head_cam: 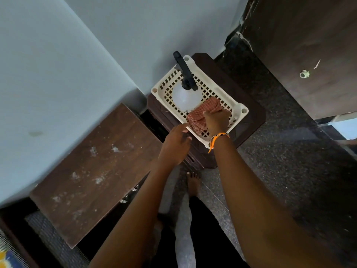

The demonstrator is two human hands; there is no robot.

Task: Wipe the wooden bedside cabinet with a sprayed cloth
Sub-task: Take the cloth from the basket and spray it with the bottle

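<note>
a: item one?
b: checked cloth [202, 115], in the basket [242, 111] beside the spray bottle [186, 96]. my right hand [216, 120] pinches it; left hand [176, 143] hovers loose-fingered.
a: handling?
b: soft, light, floppy (likely) — bunch it mid-fold.

The right hand [216, 120] grips the checked cloth [202, 116] in the cream basket [239, 110] beside the spray bottle [186, 97], the left hand [176, 146] open nearby.

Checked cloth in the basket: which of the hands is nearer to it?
Right. The right hand is on the checked cloth inside the basket, fingers closing on it. The left hand hovers just outside the basket's near edge.
</note>
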